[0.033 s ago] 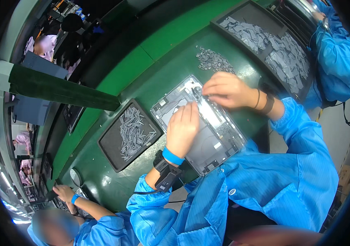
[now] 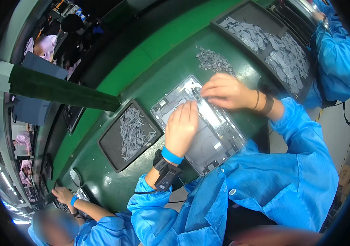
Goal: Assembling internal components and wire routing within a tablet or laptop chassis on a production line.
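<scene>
A grey, thin rectangular device casing (image 2: pixel 207 144), like the open shell of a tablet, lies slanted on the green bench with its inside parts showing. Over its upper middle, my left hand (image 2: pixel 182 125) is closed, fingertips bunched and pointing down onto the inner parts. Opposite, my right hand (image 2: pixel 226 91) reaches across the casing's right edge, thumb and fingers drawn together near a small dark part. Whatever is between the fingers of either hand is too small or hidden to make out. The two sets of fingertips are close but apart.
Left of the casing stands a black tray (image 2: pixel 115 158) of thin grey strips. Beyond it lies a pile of small grey pieces (image 2: pixel 214 60). A large dark tray (image 2: pixel 240 14) of grey flat pieces is at far right. Co-workers in blue sit at lower left and upper right.
My left hand has shifted very slightly left, and my right hand has moved slightly down. The casing has stayed put. The lower-left co-worker's hand has moved a little.
</scene>
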`<state>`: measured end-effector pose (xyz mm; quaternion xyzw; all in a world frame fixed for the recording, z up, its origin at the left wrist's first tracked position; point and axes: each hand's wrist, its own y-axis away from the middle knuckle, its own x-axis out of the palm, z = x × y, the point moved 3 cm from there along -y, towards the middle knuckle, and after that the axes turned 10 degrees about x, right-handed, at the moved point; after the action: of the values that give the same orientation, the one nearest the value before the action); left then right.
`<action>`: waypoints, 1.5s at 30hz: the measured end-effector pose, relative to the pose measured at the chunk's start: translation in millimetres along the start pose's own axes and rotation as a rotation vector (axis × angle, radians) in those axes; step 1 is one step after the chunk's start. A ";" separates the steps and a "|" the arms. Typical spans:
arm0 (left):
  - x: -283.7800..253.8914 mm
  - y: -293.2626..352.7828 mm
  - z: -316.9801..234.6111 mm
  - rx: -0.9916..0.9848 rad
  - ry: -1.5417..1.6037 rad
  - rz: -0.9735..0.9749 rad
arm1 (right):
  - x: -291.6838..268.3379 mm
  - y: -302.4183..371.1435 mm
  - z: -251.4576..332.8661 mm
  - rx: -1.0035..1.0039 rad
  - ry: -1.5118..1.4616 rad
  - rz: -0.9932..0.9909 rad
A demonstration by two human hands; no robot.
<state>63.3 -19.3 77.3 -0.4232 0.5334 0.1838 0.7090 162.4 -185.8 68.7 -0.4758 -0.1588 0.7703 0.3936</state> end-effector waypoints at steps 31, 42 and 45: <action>51.2 -24.2 70.6 -0.442 0.336 -0.246 | 19.0 -21.7 -15.2 0.102 0.508 0.374; 21.9 7.9 57.7 -0.627 0.709 -0.326 | 22.1 -25.8 -8.7 0.244 0.397 0.465; -12.1 45.7 23.6 -0.833 1.041 -0.363 | 7.5 12.7 -18.8 0.463 0.091 0.070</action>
<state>40.5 28.1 71.5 -0.7759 0.6100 0.0249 0.1586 170.9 -190.7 47.0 -0.4122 0.0565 0.7771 0.4722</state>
